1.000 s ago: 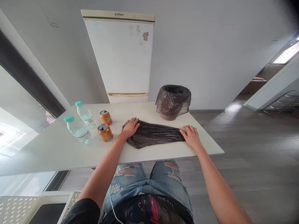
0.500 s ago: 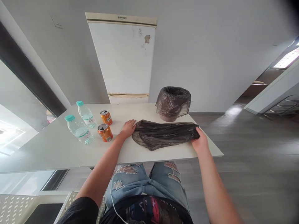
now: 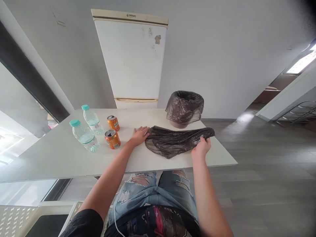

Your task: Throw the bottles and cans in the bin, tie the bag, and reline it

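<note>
A black plastic garbage bag lies bunched lengthwise across the white table. My right hand is closed on it near its right end, and the gathered tip pokes out beyond my fingers. At the bag's left edge, my left hand rests flat with its fingers stretched out, touching the plastic. Behind the bag stands a small bin with a black liner folded over its rim.
Left of my left hand stand two orange soda cans. Two clear water bottles with teal caps are farther left. The white table has its right edge near my right hand. A refrigerator stands behind.
My right hand has shifted left along the bag, and its end now sticks out past my fingers. My left hand and the bag's left edge appear slightly farther right.
</note>
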The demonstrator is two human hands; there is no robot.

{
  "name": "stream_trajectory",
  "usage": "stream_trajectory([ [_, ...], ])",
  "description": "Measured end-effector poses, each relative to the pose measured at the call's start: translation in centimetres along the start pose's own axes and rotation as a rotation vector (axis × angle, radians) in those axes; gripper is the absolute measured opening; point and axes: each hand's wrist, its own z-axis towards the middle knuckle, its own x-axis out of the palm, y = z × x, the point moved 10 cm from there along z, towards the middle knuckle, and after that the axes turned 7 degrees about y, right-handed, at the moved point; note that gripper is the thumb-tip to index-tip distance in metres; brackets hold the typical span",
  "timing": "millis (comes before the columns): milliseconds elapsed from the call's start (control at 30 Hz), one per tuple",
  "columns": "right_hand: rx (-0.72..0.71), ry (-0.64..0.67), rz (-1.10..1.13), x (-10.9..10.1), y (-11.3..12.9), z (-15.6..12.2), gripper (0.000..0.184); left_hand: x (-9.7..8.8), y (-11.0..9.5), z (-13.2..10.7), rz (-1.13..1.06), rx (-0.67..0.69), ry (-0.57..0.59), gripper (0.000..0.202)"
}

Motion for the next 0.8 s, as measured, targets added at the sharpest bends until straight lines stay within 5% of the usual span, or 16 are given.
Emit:
stream_trajectory([
  [100, -0.202, 0.099, -0.316, 2.3, 6.2, -3.3, 0.059, 0.0, -0.3, -0.2, -0.017, 0.011, 0.015, 0.057],
  [200, -0.386, 0.528, -0.565, 8.9, 9.5, -7.8, 0.061, 0.1, -0.4, -0.2, -0.019, 0.008, 0.018, 0.056],
  [300, -0.501, 0.937, -0.73, 14.5, 8.4, -12.8, 0.059, -0.2, -0.2, -0.1, -0.051, -0.008, -0.012, 0.054],
  [400, -0.519, 1.171, -0.846, 17.1, 5.9, -16.1, 0.058, -1.2, -0.7, 0.0, -0.128, 0.021, -0.107, 0.053],
  [533, -0.551, 1.238, -0.785, 17.2, 6.7, -17.3, 0.056, -2.2, -4.1, -0.5, -0.189, 0.235, -0.216, 0.052],
  [667, -0.555, 1.066, -0.749, 15.9, 9.8, -13.5, 0.054, -0.6, -6.8, -0.9, -0.098, 0.337, -0.129, 0.057],
  [800, -0.451, 1.236, -0.988, 16.8, 6.5, -11.4, 0.062, 2.2, -6.4, -0.5, 0.07, 0.274, 0.023, 0.064],
])
